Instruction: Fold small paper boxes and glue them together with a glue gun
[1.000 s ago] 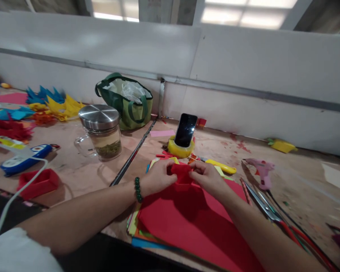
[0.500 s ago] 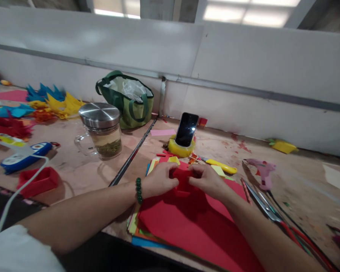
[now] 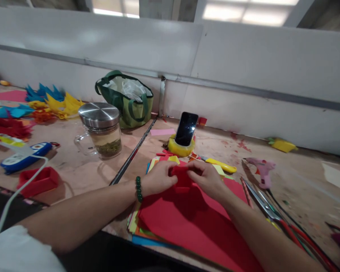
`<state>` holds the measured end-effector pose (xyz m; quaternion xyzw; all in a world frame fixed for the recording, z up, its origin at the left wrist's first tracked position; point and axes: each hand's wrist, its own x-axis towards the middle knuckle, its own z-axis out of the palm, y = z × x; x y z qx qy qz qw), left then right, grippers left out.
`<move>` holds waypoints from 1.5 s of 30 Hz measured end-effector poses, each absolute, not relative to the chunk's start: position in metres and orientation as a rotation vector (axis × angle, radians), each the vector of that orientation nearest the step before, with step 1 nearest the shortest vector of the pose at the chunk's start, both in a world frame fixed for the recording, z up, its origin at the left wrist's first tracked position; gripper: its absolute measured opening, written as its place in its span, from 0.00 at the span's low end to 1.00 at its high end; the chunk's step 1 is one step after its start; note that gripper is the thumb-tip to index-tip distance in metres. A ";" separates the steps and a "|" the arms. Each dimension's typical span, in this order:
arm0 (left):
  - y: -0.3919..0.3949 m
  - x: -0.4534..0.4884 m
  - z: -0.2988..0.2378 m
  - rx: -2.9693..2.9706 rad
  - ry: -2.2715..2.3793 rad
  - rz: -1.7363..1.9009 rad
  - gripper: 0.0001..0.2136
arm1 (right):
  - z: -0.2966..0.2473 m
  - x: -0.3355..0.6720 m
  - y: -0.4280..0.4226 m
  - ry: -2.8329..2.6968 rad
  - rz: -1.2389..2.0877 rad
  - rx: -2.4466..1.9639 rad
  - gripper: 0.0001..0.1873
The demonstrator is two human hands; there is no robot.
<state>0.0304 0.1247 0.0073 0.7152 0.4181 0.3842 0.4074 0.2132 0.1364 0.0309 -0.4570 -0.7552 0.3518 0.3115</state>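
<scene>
Between my two hands is a small folded piece of red paper (image 3: 183, 178), held above a red sheet (image 3: 198, 226). My left hand (image 3: 161, 176), with a green bead bracelet at the wrist, pinches its left side. Closed on its right side is my right hand (image 3: 206, 177), thumb toward me. Some fingertips are hidden behind the paper. The red sheet tops a stack of coloured sheets (image 3: 147, 236). Just beyond my hands lie a small yellow paper piece (image 3: 174, 159) and a yellow utility knife (image 3: 221, 165).
A phone (image 3: 187, 128) leans in a yellow tape roll (image 3: 181, 147). To the right are a pink glue gun (image 3: 262, 170) and scissors (image 3: 265, 206). On the left stand a glass tea mug (image 3: 104, 132), a green bag (image 3: 136, 109), a red paper box (image 3: 39, 181) and a blue-white power strip (image 3: 25, 156).
My right hand has shifted slightly up and left on the red paper. The left hand stays nearly in place, and the paper tilts a little differently.
</scene>
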 end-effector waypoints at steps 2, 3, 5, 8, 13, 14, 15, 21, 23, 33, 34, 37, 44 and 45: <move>0.126 0.030 0.008 1.806 1.056 0.980 0.07 | 0.038 0.217 0.139 -1.867 1.074 -1.236 0.11; 0.127 0.029 0.008 1.809 1.055 0.988 0.07 | 0.041 0.220 0.140 -1.824 1.147 -1.254 0.12; 0.128 0.028 0.008 1.819 1.049 1.004 0.08 | 0.048 0.225 0.142 -1.817 1.278 -1.291 0.15; 0.129 0.027 0.009 1.846 1.047 1.022 0.09 | 0.052 0.231 0.144 -1.897 1.406 -1.284 0.17; 0.127 0.028 0.011 1.932 1.156 1.101 0.09 | 0.051 0.229 0.141 -2.007 1.497 -1.231 0.20; 0.127 0.028 0.011 1.937 1.172 1.122 0.09 | 0.050 0.229 0.141 -2.015 1.536 -1.206 0.21; 0.127 0.028 0.011 1.935 1.179 1.138 0.09 | 0.050 0.230 0.142 -2.007 1.569 -1.178 0.23; 0.131 0.026 0.009 1.832 1.131 1.141 0.13 | 0.044 0.230 0.145 -1.926 1.470 -1.129 0.23; 0.132 0.026 0.008 1.790 1.105 1.137 0.14 | 0.043 0.227 0.142 -1.918 1.360 -1.131 0.21; 0.132 0.024 0.010 1.695 0.958 1.046 0.15 | 0.048 0.237 0.144 -2.007 1.400 -1.066 0.20; 0.133 0.024 0.009 1.693 0.948 1.027 0.14 | 0.048 0.239 0.145 -2.025 1.412 -1.052 0.19; 0.134 0.023 0.008 1.709 0.940 0.978 0.11 | 0.046 0.242 0.147 -2.151 1.316 -1.020 0.14; 0.130 0.027 0.005 1.777 0.968 0.943 0.07 | 0.055 0.234 0.136 -2.335 1.068 -1.097 0.13; 0.129 0.028 0.005 1.793 0.975 0.946 0.08 | 0.056 0.233 0.135 -2.306 1.057 -1.138 0.13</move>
